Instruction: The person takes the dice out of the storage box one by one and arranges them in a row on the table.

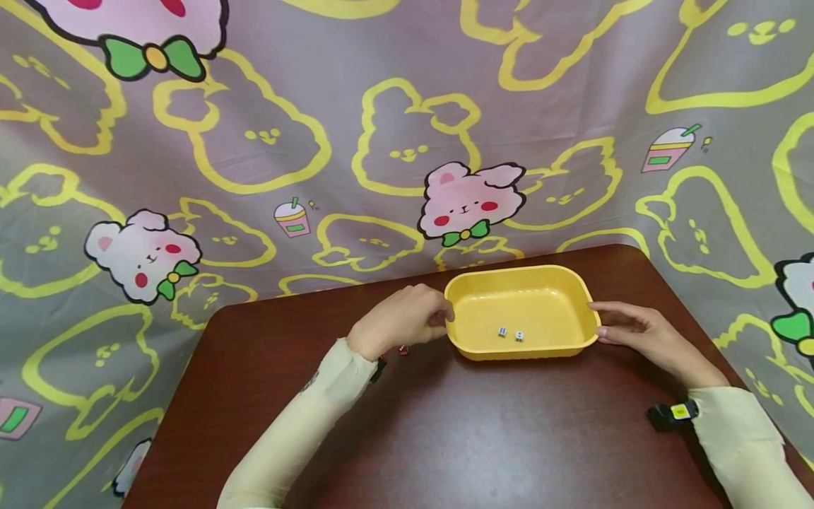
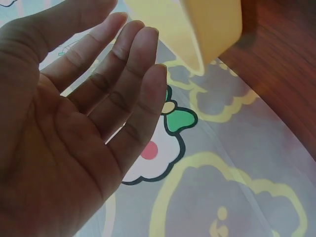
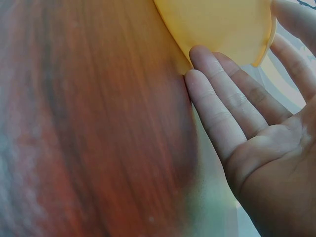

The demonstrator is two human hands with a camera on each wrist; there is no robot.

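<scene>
A yellow plastic tray point(image 1: 509, 278) with rounded corners is on the dark wooden table. Two white dice lie inside it: one die point(image 1: 502, 331) on the left and another die point(image 1: 518, 336) beside it. At the tray's left end is my left hand point(image 1: 407, 318), its fingertips right at the rim; in the left wrist view its fingers point(image 2: 133, 89) are loosely bent. My right hand point(image 1: 655, 339) touches the opposite end with fingers and thumb, and the right wrist view shows its fingers point(image 3: 217, 103) fairly straight against the tray. A red die point(image 1: 403, 349) sits on the table near my left wrist.
The wooden table point(image 1: 509, 431) has rounded far corners. Patterned cloth point(image 1: 356, 141) with cartoon animals hangs close behind it and along both sides. A dark strap point(image 1: 670, 413) with a yellow label is at my right wrist.
</scene>
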